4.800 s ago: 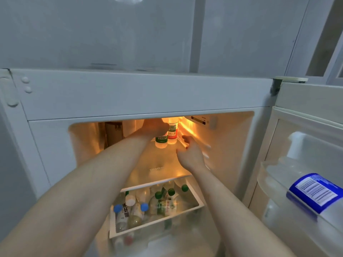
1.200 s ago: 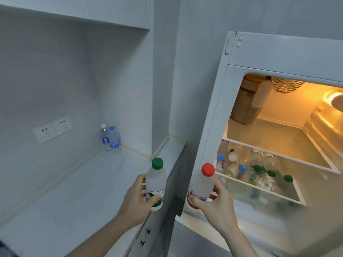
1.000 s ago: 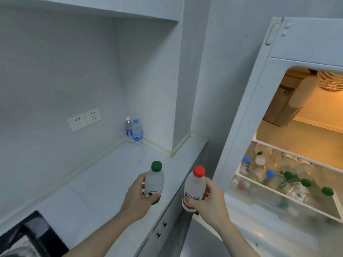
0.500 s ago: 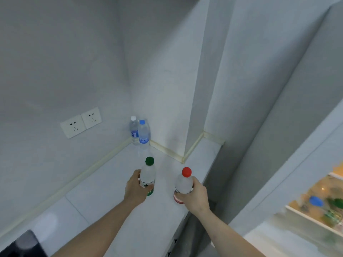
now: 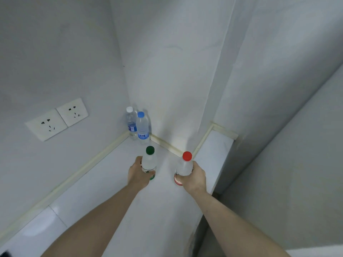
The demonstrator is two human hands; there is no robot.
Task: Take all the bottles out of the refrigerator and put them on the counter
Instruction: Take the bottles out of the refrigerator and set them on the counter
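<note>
My left hand (image 5: 138, 175) grips green-cap bottle (image 5: 149, 162), right hand (image 5: 194, 178) grips red-cap bottle (image 5: 183, 166), both upright over counter (image 5: 115, 201); two bottles (image 5: 138, 125) in far corner.

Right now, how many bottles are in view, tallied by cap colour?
White cap: 1, in the counter corner
Blue cap: 1, beside it
Green cap: 1, held by the left hand
Red cap: 1, held by the right hand
Total: 4 bottles
</note>
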